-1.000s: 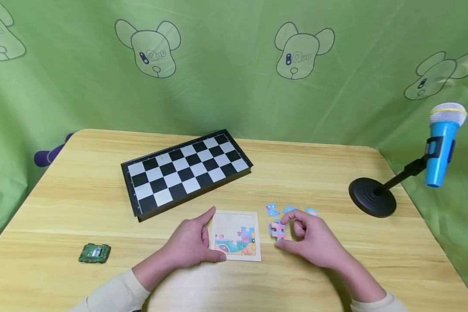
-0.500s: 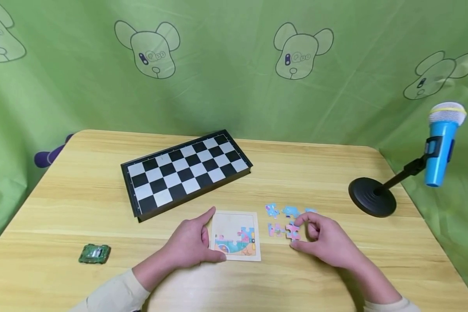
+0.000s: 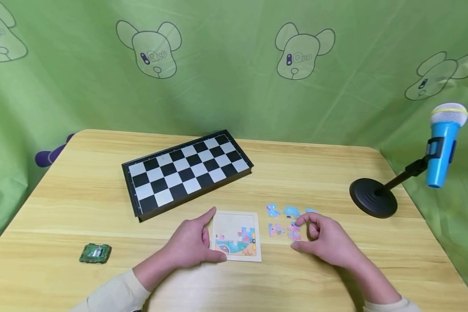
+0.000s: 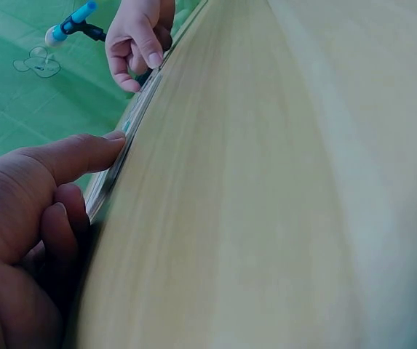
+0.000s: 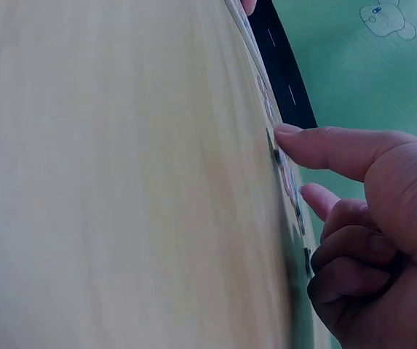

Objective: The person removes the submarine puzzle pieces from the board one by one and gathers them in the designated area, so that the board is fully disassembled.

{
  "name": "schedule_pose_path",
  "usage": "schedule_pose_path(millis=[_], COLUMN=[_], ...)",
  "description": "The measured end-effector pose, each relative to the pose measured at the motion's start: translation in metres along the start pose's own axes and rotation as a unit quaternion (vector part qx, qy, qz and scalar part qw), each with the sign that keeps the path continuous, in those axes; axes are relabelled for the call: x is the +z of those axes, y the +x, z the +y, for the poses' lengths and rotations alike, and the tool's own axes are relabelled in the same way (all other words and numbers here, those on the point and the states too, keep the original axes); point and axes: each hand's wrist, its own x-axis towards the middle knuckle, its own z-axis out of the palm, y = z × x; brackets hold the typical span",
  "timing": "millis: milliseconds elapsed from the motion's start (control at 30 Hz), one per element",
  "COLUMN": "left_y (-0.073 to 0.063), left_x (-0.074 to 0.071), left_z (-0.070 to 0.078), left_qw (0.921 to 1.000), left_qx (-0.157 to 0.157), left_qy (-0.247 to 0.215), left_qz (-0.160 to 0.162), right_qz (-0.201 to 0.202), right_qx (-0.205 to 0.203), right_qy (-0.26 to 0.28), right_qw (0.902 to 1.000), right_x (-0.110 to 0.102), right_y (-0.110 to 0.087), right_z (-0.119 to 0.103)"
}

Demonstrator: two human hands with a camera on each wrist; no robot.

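Note:
A square wooden puzzle tray point(image 3: 234, 222) lies on the table, with joined pieces across its lower part and a bare upper part. My left hand point(image 3: 187, 242) holds it by its left side, forefinger at the upper corner and thumb at the lower one. Right of the tray, my right hand point(image 3: 326, 240) has thumb and forefinger around a pink puzzle piece point(image 3: 294, 232), low at the tabletop. Beside that piece lies another pink-and-blue piece point(image 3: 275, 230). Two blue pieces, one left point(image 3: 272, 211) and one middle point(image 3: 291, 212), lie behind; a third is partly hidden by the right forefinger.
A folded black-and-white chessboard point(image 3: 187, 173) lies behind the tray. On the left stands a green toy car point(image 3: 95, 253). A blue toy microphone point(image 3: 440, 151) leans on its black stand point(image 3: 373, 198) at the right edge. Green cloth hangs behind the table.
My right hand has moved right with the pink piece, away from the other pink-and-blue piece it overlapped, which now shows fully. My left hand and the tray have stayed in place.

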Motion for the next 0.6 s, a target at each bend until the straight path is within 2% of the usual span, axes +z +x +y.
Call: schedule_pose_path(millis=[200, 400, 600], left_y=[0.0, 0.0, 0.001], left_x=[0.0, 0.0, 0.0], left_z=[0.0, 0.0, 0.0], left_qw=[1.0, 1.0, 1.0], left_qx=[0.001, 0.002, 0.002], left_qy=[0.003, 0.002, 0.0], left_qz=[0.0, -0.001, -0.002], right_qz=[0.002, -0.015, -0.038], right_qx=[-0.015, -0.057, -0.081], right_qy=[0.01, 0.026, 0.031], right_qw=[0.9998, 0.9979, 0.9955], right_x=[0.011, 0.026, 0.038], right_y=[0.002, 0.008, 0.018], right_z=[-0.01, -0.026, -0.042])
